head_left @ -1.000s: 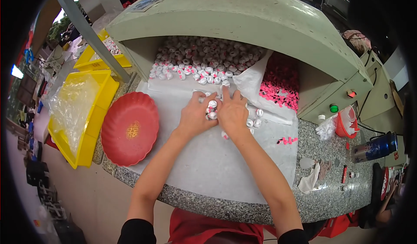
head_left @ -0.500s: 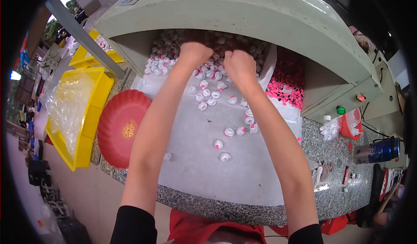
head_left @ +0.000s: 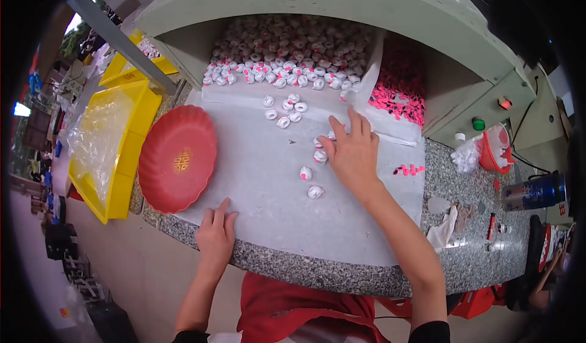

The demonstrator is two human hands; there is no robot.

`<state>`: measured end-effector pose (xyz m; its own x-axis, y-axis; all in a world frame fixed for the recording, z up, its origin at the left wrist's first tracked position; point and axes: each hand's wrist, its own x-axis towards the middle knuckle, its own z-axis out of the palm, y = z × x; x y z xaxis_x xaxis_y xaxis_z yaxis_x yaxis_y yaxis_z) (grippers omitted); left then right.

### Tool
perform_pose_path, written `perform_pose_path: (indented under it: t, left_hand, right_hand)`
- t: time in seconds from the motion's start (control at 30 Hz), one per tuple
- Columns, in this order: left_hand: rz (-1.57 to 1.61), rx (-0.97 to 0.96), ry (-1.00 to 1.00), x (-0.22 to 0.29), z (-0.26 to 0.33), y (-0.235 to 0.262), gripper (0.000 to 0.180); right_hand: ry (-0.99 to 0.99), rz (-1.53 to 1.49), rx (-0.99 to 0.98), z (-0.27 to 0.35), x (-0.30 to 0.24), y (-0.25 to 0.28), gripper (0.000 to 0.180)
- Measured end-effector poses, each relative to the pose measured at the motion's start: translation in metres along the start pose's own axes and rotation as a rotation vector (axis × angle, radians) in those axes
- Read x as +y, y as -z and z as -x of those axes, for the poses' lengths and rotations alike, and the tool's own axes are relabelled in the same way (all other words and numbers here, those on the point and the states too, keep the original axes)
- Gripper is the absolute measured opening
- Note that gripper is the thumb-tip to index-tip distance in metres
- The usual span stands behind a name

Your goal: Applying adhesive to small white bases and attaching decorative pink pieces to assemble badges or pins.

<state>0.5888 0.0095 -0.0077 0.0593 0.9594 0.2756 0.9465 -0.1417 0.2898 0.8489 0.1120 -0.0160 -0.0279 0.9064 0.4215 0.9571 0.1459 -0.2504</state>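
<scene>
The right hand (head_left: 353, 153) lies flat, fingers spread, over small white-and-pink wrapped pieces (head_left: 320, 156) on the white paper sheet (head_left: 256, 178). The left hand (head_left: 215, 233) rests open at the sheet's near edge, just below the round red plastic plate (head_left: 177, 158).

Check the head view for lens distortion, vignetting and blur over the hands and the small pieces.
Head view: strong fisheye, the granite counter edge bows; black vignette fills the corners; even, soft light, no harsh glare; right hand, left hand and white-and-pink pieces look reasonably sharp.
</scene>
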Motion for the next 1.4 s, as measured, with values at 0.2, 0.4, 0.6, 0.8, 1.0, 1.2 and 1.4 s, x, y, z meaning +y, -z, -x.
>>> perform_pose_path:
  t: [0.2, 0.4, 0.6, 0.8, 1.0, 1.2, 1.4]
  left_hand:
    - [0.301, 0.165, -0.305, 0.024, -0.110, -0.021, 0.014]
    - [-0.298, 0.016, -0.185, 0.119, -0.303, -0.019, 0.028]
    - [0.470, -0.101, -0.986, 0.170, -0.141, -0.058, 0.023]
    - [0.450, -0.184, -1.024, 0.256, -0.104, -0.130, 0.028]
    - [0.246, -0.242, -1.070, 0.268, -0.112, -0.155, 0.032]
    - [0.515, -0.560, -0.779, 0.263, -0.144, -0.138, 0.037]
    - [0.447, -0.712, -0.537, 0.291, -0.255, -0.133, 0.034]
  right_hand:
    - [-0.077, -0.133, -0.241, 0.040, -0.015, 0.004, 0.036]
    - [-0.018, -0.155, 0.017, 0.085, -0.018, 0.068, 0.033]
    - [-0.692, -0.412, 0.539, 0.148, 0.055, 0.130, 0.041]
    - [-0.692, -0.187, 0.322, 0.154, 0.114, 0.106, 0.051]
    - [-0.768, -0.400, 0.202, 0.157, 0.115, 0.102, 0.036]
    - [-0.666, -0.359, 0.214, 0.159, 0.119, 0.105, 0.033]
    - [-0.709, -0.385, 0.201, 0.156, 0.116, 0.109, 0.031]
